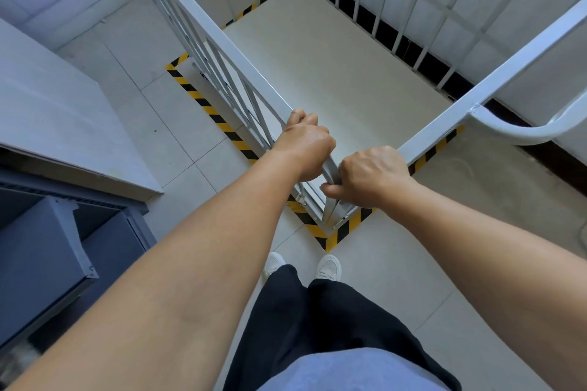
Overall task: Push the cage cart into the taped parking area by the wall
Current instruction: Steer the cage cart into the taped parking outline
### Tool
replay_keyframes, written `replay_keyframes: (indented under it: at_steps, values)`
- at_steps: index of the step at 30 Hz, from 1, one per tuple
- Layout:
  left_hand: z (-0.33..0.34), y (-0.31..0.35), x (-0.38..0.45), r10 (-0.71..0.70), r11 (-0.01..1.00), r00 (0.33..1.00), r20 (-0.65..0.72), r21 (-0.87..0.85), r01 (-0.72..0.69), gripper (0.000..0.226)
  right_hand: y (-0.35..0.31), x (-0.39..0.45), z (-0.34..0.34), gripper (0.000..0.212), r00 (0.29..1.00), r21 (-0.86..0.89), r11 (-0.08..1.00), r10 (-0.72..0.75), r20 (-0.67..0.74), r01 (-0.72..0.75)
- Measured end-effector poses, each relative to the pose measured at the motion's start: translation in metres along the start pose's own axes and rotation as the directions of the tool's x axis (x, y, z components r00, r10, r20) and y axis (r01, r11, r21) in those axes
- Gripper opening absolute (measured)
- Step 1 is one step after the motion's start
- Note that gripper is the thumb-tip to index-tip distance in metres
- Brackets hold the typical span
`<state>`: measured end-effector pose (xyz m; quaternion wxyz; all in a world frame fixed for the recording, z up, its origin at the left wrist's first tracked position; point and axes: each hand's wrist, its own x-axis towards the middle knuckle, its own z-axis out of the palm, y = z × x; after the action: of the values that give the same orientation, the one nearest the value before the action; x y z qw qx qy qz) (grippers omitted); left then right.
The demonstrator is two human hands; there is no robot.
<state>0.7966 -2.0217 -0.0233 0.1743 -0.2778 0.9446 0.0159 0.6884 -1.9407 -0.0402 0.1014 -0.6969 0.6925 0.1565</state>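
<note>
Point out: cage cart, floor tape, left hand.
cage cart (333, 67), head view, on its flat beige deck.
floor tape (203, 101), head view, on the striped strip left of the cart.
left hand (306, 143), head view, on the back of the hand gripping the cart's corner rail.

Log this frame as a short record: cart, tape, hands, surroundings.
cart: white cage cart, near corner toward the person, base inside the tape outline
tape: yellow-black floor tape, corner just ahead of the shoes
left hand: gripping the left top rail at the corner
right hand: gripping the right top rail at the corner
surroundings: grey cabinet at left, wall behind cart
</note>
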Motion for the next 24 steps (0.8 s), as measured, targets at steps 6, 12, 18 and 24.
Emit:
replay_keyframes:
  at_steps: [6,12,18,24]
  values:
    - [-0.003,-0.002,0.000,-0.007,1.000,1.000,0.018,0.002,0.007,0.021,-0.001,0.002,-0.001,0.059,1.000,-0.008,1.000,-0.004,-0.006,0.004]
    - [-0.003,-0.007,0.001,0.013,1.000,1.000,0.014,0.009,-0.013,0.016,-0.002,0.006,-0.003,0.060,1.000,-0.003,1.000,0.023,-0.006,-0.023]
    - [-0.001,-0.012,0.001,0.018,1.000,1.000,0.010,0.009,-0.018,0.009,-0.006,0.010,-0.005,0.061,0.999,0.009,0.999,0.035,-0.008,-0.035]
    - [0.001,-0.012,0.002,0.024,1.000,1.000,0.002,-0.017,-0.024,0.009,-0.007,0.006,-0.005,0.062,0.998,0.012,0.998,0.058,-0.014,-0.057]
